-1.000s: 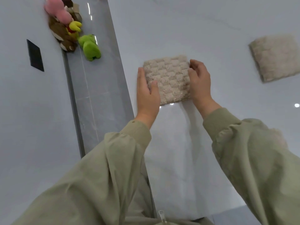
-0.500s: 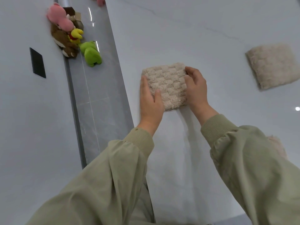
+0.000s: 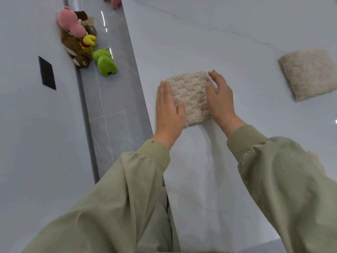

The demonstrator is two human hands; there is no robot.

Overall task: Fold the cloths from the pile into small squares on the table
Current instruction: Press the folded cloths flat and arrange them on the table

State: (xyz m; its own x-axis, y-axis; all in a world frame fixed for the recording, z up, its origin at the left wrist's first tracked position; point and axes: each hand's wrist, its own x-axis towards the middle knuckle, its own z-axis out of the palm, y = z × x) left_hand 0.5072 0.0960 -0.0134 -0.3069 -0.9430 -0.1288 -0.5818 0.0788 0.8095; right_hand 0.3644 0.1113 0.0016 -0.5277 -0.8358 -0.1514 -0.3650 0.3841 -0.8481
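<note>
4 plush toys lie in a cluster at 10 o'clock in the view, on a glossy grey tiled floor against a pale wall. The pink toy sits on top, at 12 o'clock of the brown toy. The yellow toy touches the brown one at its 2 o'clock. The green toy lies at 4 o'clock of the heap. A black rectangular plate is fixed to the wall at 8 o'clock of the toys. A dark grey skirting strip runs along the wall's foot.
</note>
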